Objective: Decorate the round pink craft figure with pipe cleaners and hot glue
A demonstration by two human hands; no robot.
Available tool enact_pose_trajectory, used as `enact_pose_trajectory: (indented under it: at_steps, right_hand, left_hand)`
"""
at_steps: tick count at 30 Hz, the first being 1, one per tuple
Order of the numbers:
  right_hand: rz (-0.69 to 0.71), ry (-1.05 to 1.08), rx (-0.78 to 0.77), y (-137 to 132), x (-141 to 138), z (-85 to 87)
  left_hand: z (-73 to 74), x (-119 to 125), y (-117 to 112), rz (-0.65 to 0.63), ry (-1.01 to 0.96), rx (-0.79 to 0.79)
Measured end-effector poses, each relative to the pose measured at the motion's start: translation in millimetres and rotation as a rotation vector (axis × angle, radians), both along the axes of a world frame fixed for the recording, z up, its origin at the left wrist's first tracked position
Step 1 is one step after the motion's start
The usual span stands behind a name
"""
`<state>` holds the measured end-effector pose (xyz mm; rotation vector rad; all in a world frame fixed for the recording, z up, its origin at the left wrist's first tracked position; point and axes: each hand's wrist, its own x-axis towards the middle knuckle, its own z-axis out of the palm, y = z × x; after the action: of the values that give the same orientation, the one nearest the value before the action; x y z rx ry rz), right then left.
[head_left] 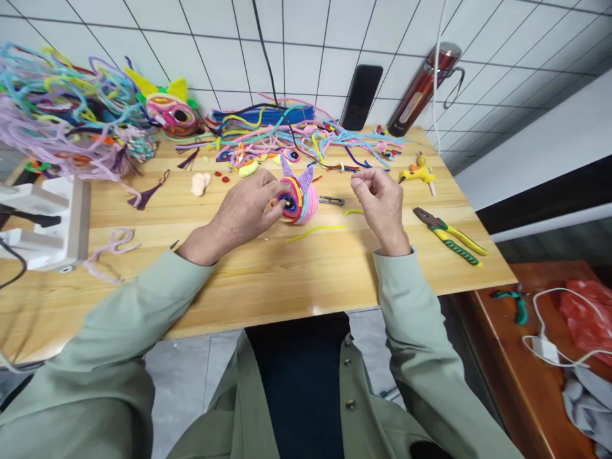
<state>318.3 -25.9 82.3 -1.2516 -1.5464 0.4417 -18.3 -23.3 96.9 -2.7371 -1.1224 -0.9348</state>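
A round striped pipe-cleaner figure [300, 199] with purple ears stands on the wooden table [268, 274]. My left hand [243, 213] is closed round its left side, fingertips at a dark eye ring on its front. My right hand [381, 201] hovers to the right of the figure, apart from it, with thumb and fingers pinched together on something too small to make out. A yellow pipe cleaner [315, 232] lies on the table between my hands, and a small metal tool [331, 201] lies just right of the figure.
Loose pipe cleaners [287, 137] cover the table's back; a larger tangle [52, 108] fills the far left beside a finished figure [171, 111]. Yellow-green pliers [449, 236], a glue gun [421, 173], a phone [361, 97], a white box [48, 223]. A side table [526, 357] stands right.
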Motion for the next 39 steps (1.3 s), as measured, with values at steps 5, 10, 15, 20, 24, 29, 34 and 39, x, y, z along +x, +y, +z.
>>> enact_pose_trajectory:
  at_steps: [5, 10, 15, 20, 24, 29, 34, 39]
  right_hand:
    - [0.007, 0.016, -0.01, -1, -3, 4.2]
    - [0.013, 0.065, -0.021, -5, -6, 9.9]
    - [0.016, 0.076, -0.028, -7, -7, 10.4]
    - [0.017, 0.062, -0.016, -7, -7, 7.0]
    - [0.02, 0.051, -0.014, -6, -7, 5.1]
    - [0.016, 0.046, -0.016, -6, -8, 4.8]
    - [0.029, 0.044, -0.016, -7, -8, 6.3]
    - [0.032, 0.047, -0.032, -7, -9, 7.9]
  left_hand:
    - [3.3, 2, 4, -0.032, -0.012, -0.025]
    - [6.3, 1, 8, -0.007, -0.1, -0.164]
    - [13.8, -7, 11, 0.05, -0.312, -0.198]
    - [23.9, -11, 8, 0.079, -0.392, -0.162]
    - [19.0, 9, -2, 0.079, -0.189, -0.203]
    - [10.0, 31, -7, 0.156, -0.095, -0.242]
    - [6.2, 29, -5, 0.134, -0.152, -0.256]
    - [2.7, 31, -5, 0.153, -0.2, -0.234]
